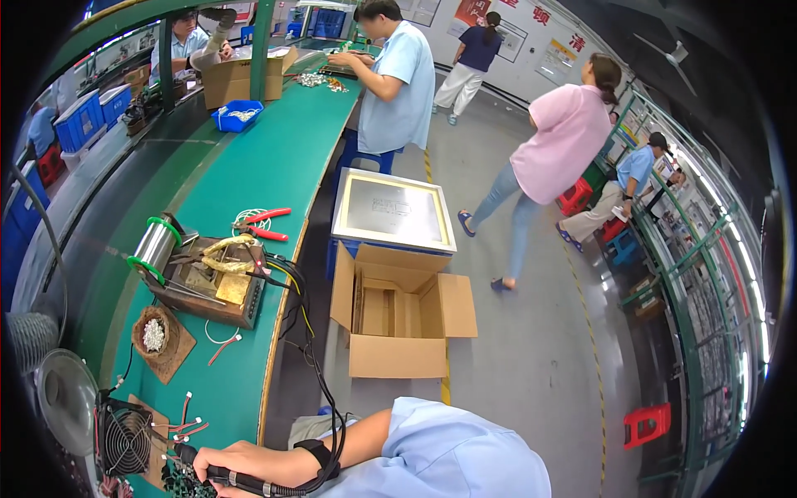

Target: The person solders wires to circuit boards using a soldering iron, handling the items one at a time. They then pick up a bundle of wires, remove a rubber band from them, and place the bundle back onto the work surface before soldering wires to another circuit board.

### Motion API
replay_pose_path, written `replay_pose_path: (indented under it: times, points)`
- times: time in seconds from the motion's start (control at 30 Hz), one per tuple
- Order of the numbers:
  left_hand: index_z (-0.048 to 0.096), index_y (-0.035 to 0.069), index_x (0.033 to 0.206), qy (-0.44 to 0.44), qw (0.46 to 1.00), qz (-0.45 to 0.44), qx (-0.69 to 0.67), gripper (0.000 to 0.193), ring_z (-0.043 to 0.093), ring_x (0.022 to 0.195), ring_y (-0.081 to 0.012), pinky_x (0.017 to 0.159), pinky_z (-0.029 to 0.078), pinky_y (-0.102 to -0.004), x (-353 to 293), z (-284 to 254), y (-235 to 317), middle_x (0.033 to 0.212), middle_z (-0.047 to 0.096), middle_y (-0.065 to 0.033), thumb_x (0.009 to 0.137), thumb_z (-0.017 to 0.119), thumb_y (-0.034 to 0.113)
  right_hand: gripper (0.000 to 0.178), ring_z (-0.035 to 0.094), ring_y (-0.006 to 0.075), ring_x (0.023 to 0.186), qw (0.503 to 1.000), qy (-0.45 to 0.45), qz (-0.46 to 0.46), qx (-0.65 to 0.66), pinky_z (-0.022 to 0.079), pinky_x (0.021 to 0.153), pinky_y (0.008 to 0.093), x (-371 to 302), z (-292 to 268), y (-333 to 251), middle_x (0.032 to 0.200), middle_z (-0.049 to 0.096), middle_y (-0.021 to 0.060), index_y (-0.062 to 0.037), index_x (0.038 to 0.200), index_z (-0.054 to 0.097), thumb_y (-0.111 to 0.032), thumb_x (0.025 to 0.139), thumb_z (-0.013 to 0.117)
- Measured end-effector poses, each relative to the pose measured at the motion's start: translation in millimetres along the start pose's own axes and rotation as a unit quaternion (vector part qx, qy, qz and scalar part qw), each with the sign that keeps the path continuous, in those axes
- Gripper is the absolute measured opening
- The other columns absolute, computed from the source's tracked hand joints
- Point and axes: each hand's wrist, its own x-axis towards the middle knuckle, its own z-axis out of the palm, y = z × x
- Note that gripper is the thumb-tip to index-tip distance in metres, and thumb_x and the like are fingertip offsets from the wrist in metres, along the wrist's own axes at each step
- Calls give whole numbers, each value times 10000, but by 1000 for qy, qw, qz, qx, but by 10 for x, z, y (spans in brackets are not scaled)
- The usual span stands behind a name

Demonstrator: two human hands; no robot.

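At the lower left, my right hand (249, 463) is closed round the black handle of a soldering iron (241, 480); its tip cannot be made out. A black strap (320, 459) circles my wrist, and black cables (339, 423) run beside it up to the soldering station (241, 303). Dark green parts (178, 481), too blurred to name, lie just under the hand. Next to it are a fan with a round wire guard (127, 440) and short red, black and white wires with white plugs (189, 427). My left hand is out of the picture.
On the green bench (224, 199) stand a solder wire spool (156, 249), red-handled pliers (266, 226) and a bowl of white connectors (154, 334). An open cardboard box (398, 315) stands right of the bench edge. A co-worker (390, 83) works farther along; a person in pink (560, 141) stands in the aisle.
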Motion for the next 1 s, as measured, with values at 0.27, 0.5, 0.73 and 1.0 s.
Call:
replay_pose_path:
  times: [0.27,0.5,0.73,1.0]
  points:
    - [565,-40,1052,-12,1000,17,18,235,504,894,-189,814,413,-296,-55,16,108,985,554,-108,884,578,124,321,505,115,587,996,-15,-78,-26,406,540,244,-7,54,53,676,509,10,-95,962,427,91,738,564]
    - [564,-43,1031,-46,999,-18,4,206,498,888,-184,808,405,-293,-27,54,243,978,552,-109,885,559,102,314,523,120,601,996,-20,-56,-61,419,554,247,-45,27,-8,696,527,14,-95,966,432,56,738,585]
    - [556,-34,1028,-57,998,-23,14,191,492,867,-176,781,403,-292,-16,112,232,962,545,-103,887,540,94,308,532,115,628,997,-7,-57,-53,428,583,238,-9,-44,-35,711,529,13,-91,968,436,53,740,585]
    - [540,-36,1022,-80,995,-54,2,178,496,875,-174,785,408,-289,-103,165,328,985,543,-92,893,517,83,316,524,92,655,997,6,-63,-52,431,610,228,-98,-111,-163,763,520,12,-80,975,442,57,737,599]
